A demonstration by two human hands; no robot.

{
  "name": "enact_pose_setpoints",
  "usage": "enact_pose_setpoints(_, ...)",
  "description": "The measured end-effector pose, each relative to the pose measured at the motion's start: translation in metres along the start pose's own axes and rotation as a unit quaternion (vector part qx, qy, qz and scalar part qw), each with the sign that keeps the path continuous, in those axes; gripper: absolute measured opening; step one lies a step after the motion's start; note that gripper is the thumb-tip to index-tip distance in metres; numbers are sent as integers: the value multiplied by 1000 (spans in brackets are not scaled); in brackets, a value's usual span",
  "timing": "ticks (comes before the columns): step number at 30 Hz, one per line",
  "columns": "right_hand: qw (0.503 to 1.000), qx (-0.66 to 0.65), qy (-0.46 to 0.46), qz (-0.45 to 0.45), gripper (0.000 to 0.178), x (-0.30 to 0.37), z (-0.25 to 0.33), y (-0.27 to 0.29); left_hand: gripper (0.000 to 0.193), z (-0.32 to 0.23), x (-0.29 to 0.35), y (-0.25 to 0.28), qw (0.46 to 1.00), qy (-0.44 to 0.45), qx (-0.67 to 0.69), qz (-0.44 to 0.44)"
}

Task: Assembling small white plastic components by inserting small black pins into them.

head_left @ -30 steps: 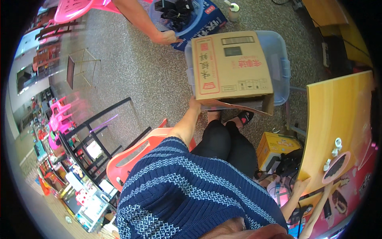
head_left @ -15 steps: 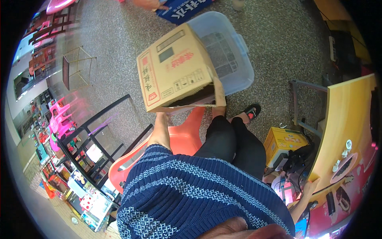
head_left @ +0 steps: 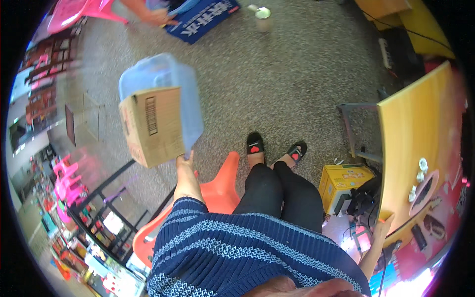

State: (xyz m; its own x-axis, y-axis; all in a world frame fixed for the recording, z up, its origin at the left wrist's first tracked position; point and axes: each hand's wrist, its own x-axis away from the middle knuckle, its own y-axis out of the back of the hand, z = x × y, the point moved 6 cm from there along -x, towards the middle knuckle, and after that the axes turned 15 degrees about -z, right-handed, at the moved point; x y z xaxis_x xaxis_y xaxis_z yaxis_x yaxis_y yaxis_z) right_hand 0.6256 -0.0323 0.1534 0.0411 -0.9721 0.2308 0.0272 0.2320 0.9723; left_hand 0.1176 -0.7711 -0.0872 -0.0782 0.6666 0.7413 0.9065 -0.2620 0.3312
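My left hand [head_left: 184, 159] is stretched out, closed on the lower corner of a cardboard box [head_left: 153, 126]. The box is tilted, its plain side with a dark printed panel facing up. Pressed behind it is a translucent blue plastic bin [head_left: 193, 99]; whether my fingers also grip the bin is hidden. My right hand [head_left: 383, 226] holds the near edge of a yellow wooden tabletop [head_left: 410, 133], its fingers partly out of sight. Beneath my left forearm stands an orange plastic chair [head_left: 220, 185].
Ahead, another person's hand [head_left: 161, 18] touches a dark blue carton [head_left: 205, 20], with a pale cup [head_left: 262, 20] to its right. A black metal frame [head_left: 106, 198] stands left. A yellow box [head_left: 341, 183] and cables lie under the table. Pink stools [head_left: 69, 180] stand far left.
The cardboard box and blue bin have swung left and turned, so a different side of the box shows. My left arm moved with them, and both slippered feet now show. My right hand stays put.
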Motion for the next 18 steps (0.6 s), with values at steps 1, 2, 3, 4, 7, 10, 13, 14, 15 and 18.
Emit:
enact_pose_setpoints(1, 999, -23, 18, -13, 62, 3, 15, 5, 37, 12, 12, -9, 1000, 5, -15, 16)
enact_pose_setpoints(2, 998, -5, 59, -33, 62, 11, 30, 12, 35, 15, 25, -10, 1000, 3, -2, 31)
enact_pose_setpoints(3, 997, -2, 50, -50, 62, 17, 29, 18, 35, 29, 47, -18, 999, 7, 1, 51)
enact_pose_setpoints(4, 997, -1, 47, -62, 62, 22, 27, 23, 36, 35, 71, -27, 998, 9, 10, 68)
enact_pose_setpoints(7, 996, -5, 44, -74, 60, 28, 32, 16, 42, 44, 115, -24, 999, 8, -44, 2)
enact_pose_setpoints(10, 997, 1, 25, -69, 60, 25, 32, 7, 53, 77, 151, -29, 975, -26, -219, 43)
enact_pose_setpoints(13, 993, -49, 57, -91, 59, 31, 42, 15, 45, 140, 231, -52, 918, -4, -348, 192)
enact_pose_setpoints(14, 994, -51, 56, -77, 59, 41, 45, 23, 42, 167, 280, -65, 887, -8, -379, 264)
enact_pose_setpoints(15, 989, -86, 53, -110, 58, 55, 61, 42, 43, 187, 320, -83, 844, -17, -420, 333)
enact_pose_setpoints(18, 978, -156, 56, -130, 52, 95, 68, 60, 38, 257, 480, -119, 679, -177, -526, 480)
